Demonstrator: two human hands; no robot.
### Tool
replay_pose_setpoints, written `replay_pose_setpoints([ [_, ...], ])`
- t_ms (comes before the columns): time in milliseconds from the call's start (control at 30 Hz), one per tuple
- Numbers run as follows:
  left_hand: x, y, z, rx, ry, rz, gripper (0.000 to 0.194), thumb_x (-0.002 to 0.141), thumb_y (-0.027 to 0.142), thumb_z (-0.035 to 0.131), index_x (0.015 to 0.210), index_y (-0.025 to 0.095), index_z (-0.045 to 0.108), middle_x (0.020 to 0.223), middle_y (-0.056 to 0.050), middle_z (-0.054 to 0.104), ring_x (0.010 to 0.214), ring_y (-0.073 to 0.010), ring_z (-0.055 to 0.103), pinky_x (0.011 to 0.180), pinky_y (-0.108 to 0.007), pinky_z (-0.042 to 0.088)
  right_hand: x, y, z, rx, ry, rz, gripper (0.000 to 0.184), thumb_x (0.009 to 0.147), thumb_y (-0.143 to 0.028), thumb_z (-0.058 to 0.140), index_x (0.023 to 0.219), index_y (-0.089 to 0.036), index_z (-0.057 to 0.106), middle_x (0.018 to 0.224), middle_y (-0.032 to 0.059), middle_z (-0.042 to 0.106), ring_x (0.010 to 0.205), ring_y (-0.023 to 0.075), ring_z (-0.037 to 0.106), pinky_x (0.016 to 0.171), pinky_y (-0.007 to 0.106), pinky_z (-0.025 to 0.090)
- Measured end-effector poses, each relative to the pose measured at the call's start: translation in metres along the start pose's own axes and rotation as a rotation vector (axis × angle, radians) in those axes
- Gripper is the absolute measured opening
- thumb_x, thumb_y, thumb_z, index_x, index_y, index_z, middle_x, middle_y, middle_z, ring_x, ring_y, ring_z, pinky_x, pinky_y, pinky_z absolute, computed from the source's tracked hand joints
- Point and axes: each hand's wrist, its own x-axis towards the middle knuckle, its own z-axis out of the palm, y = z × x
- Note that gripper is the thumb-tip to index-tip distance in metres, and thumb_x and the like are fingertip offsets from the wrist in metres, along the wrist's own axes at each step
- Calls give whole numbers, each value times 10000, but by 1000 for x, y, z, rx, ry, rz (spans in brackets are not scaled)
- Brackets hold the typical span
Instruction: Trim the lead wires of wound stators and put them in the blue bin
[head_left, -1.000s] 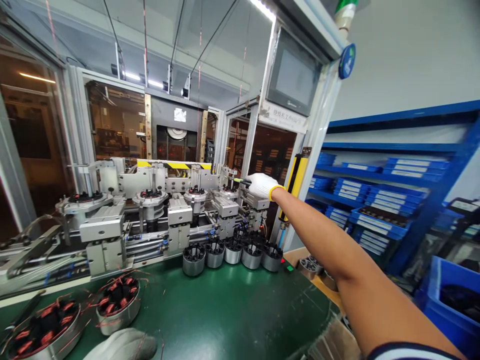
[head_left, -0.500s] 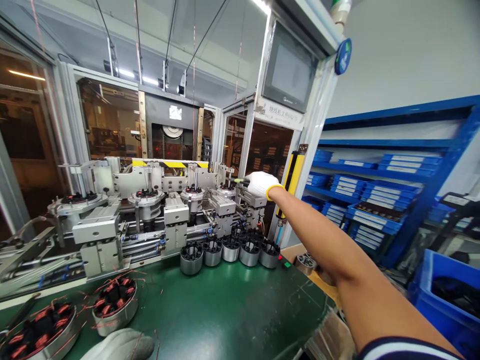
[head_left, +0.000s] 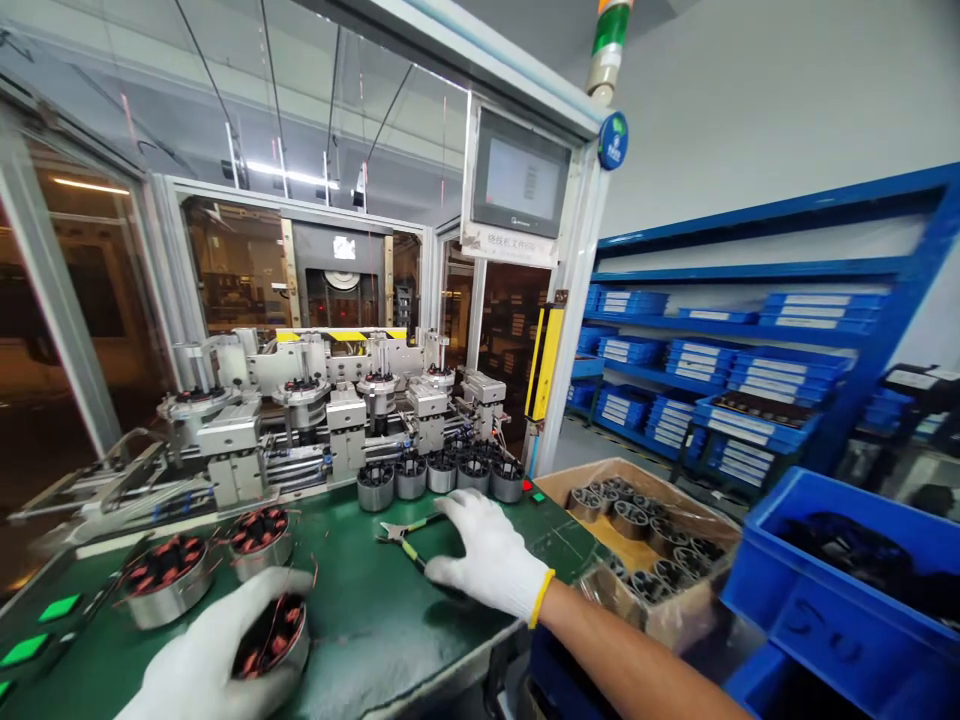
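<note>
My gloved left hand (head_left: 202, 665) is at the bottom left, its fingers wrapped round a metal stator with red copper windings (head_left: 274, 632) that sits on the green table (head_left: 375, 620). Over the table's right part my gloved right hand (head_left: 491, 555) lies flat with the fingers spread. Its palm covers the handles of a small pair of cutters (head_left: 401, 535) with yellow-green grips, and the tool's jaws point left on the table.
Two more wound stators (head_left: 169, 575) (head_left: 261, 532) stand at the left, and a row of unwound stator cores (head_left: 439, 475) lines the table's far edge before the winding machine (head_left: 337, 400). A cardboard box of cores (head_left: 637, 520) and blue bins (head_left: 840, 590) stand right.
My right hand has drawn back from the machine's far right station to the table, and the tool it held now lies under it. My left hand has closed round a wound stator.
</note>
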Motion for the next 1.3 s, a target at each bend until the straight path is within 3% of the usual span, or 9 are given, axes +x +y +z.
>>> replay_pose_setpoints([
  [133,-7,6,-2,21,-72,-115,428,762,365,535,1178,267,559,1167,-4,633,1031,-180,618,866,-235,474,-18,53,-19,-103,285,239,429,925,-331,336,1292,-222,528,1264,59,565,1177,196,502,1043,304,327],
  [200,-12,13,-3,15,-85,-156,462,775,401,522,1214,257,532,1191,-20,619,1061,-201,602,900,-273,456,-29,85,-24,-238,224,431,483,914,-269,325,1373,-178,442,1216,110,591,1091,242,564,971,342,384],
  [300,-22,24,-1,58,-48,-298,531,761,498,523,1237,261,526,1173,-54,629,1040,-276,611,876,-369,463,-45,116,-23,-322,27,468,521,907,-265,347,1420,-174,371,1190,129,607,1023,260,604,884,331,422],
  [633,-53,59,6,73,69,-465,560,726,530,550,1225,277,516,1158,-49,623,1022,-295,604,850,-395,442,-48,118,-22,-273,-4,362,510,923,-399,371,1383,-184,415,1198,152,596,1047,291,597,860,353,428],
  [867,-64,50,5,-128,138,-417,681,660,418,656,1297,309,443,1169,-13,604,1061,-244,575,911,-347,417,-51,127,-4,-102,395,624,529,943,-468,277,1361,-201,461,1170,148,619,1059,328,594,880,418,439],
  [1000,-64,45,6,-151,124,-409,653,654,424,661,1268,314,468,1160,0,602,1051,-240,574,918,-351,416,-57,76,-7,-11,526,482,493,901,-432,415,1316,-182,505,1198,121,610,1076,298,590,929,419,437],
  [1067,-63,44,6,-149,113,-409,638,660,423,656,1262,321,471,1163,3,599,1054,-243,572,919,-358,416,-65,22,-12,77,570,142,434,909,-383,431,1290,-195,517,1149,82,636,1016,231,619,919,362,457],
  [1200,-62,41,8,-135,109,-367,615,685,436,630,1255,265,475,1138,-33,606,1018,-250,587,876,-359,440,-68,-100,-23,170,353,-706,462,886,-182,387,1344,-172,438,1289,82,558,1117,153,566,944,272,447],
  [1300,-61,39,8,-77,61,-396,581,693,481,604,1171,164,511,1055,-92,621,975,-279,602,798,-361,462,-45,-158,-28,-7,20,-862,558,859,-182,396,1413,-230,342,1459,61,376,1038,155,594,819,285,502],
])
